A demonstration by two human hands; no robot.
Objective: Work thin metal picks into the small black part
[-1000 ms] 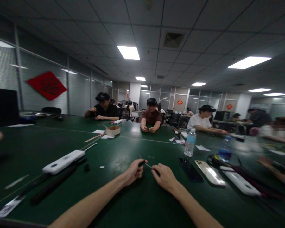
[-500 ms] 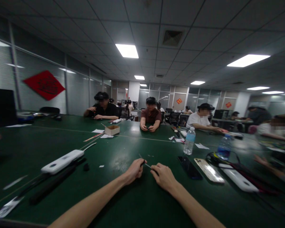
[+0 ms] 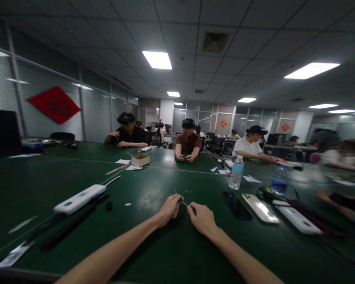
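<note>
My left hand [image 3: 169,209] and my right hand [image 3: 201,219] rest close together on the dark green table [image 3: 154,244]. Both are closed in a pinch on a thin pale stick [image 3: 183,203] that runs between them and pokes out beyond the left hand. What else the fingers hold is too small to make out.
Right of my hands lie a black phone [image 3: 236,205], a gold phone [image 3: 260,208], a white power strip [image 3: 297,219], two water bottles [image 3: 236,172] and cables. A second white power strip [image 3: 79,198] lies to the left. A cardboard box [image 3: 140,159] sits further back. Several people sit around the table.
My hands stay together on the stick; the left thumb now covers the small dark piece seen earlier. The view has shifted slightly.
</note>
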